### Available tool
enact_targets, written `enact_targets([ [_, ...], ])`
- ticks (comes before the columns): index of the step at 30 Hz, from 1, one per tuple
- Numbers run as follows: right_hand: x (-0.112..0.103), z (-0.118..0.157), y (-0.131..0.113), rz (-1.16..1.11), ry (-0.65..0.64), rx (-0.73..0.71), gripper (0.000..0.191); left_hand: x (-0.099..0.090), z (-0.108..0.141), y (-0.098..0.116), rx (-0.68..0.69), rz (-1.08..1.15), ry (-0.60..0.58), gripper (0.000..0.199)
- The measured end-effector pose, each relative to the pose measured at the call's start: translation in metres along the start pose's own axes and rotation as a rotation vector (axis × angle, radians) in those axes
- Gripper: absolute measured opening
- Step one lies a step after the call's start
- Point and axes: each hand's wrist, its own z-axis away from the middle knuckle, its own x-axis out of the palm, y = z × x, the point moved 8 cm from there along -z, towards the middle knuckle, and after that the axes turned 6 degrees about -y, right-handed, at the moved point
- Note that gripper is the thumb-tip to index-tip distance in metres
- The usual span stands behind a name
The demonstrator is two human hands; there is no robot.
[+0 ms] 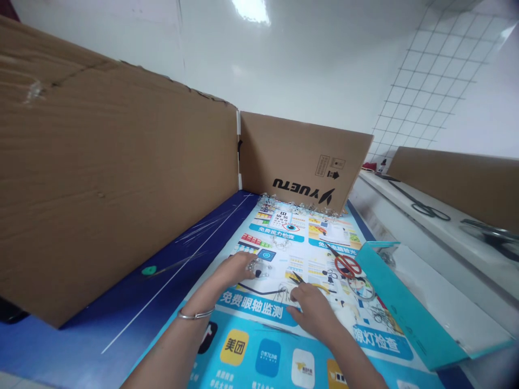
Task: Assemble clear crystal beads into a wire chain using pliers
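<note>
My left hand (239,269), with a silver bangle on its wrist, rests over the printed poster (243,321). Its fingers are at a small clear, shiny item (259,266), too small to name. To the right, my right hand (310,305) is partly closed just above the poster, beside dark pointed blades (297,277) and a yellow handle (323,288). Whether its fingers grip this tool is hard to tell. Beyond it lie red-handled scissors (347,266), their blades pointing up and left.
Cardboard panels (162,162) stand left and behind. Clear bits (308,206) line the back panel. An open teal box (413,313) sits at the right. A green-handled tool (149,270) lies on the blue surface at left. Tools (430,210) lie on the ledge at right.
</note>
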Motion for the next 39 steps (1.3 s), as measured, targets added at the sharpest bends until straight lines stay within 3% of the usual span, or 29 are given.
enact_targets([
  [3, 0.0, 0.0, -0.001, 0.014, -0.018, 0.006, 0.021, -0.007, 0.004, -0.002, -0.005, 0.014, -0.001, 0.048],
  [9, 0.0, 0.001, -0.002, 0.025, -0.019, -0.004, 0.021, -0.018, 0.01, -0.006, -0.04, 0.044, -0.023, 0.024],
  [16, -0.001, 0.001, -0.003, 0.025, -0.015, -0.009, 0.02, -0.011, 0.006, 0.01, -0.036, 0.026, -0.021, 0.021],
  [28, -0.001, 0.0, -0.004, 0.025, -0.012, -0.01, 0.02, -0.007, 0.006, 0.008, -0.052, -0.008, -0.017, 0.024],
  [39, 0.001, 0.001, -0.003, 0.003, 0.028, -0.024, 0.017, -0.016, 0.01, -0.018, -0.08, 0.063, -0.01, 0.016],
])
